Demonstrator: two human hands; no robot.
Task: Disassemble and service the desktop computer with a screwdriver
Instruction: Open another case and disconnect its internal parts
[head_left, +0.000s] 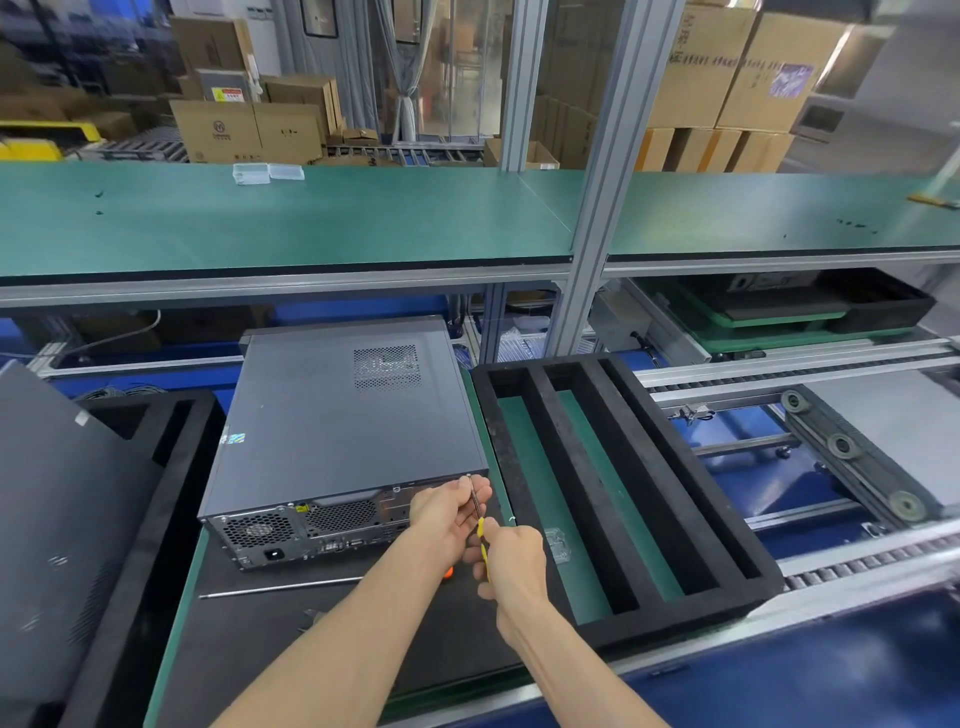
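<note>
The computer (345, 415) lies flat on a dark mat (291, 623), its rear panel of vents and ports facing the person, and the move ahead turns on one spot — the top right corner of that panel, where the tip of the screwdriver (479, 519) meets what is probably a cover screw, too small to make out. The tool's shaft runs up and away from the body, handle low and near, tip high at the case edge. The right hand (511, 564) is nearer the person, fingers wrapped round the yellow handle; the left hand (449, 512) sits ahead of it against the panel, fingers curled to pinch the shaft near the tip. Both forearms reach in from below — the case still looks closed.
</note>
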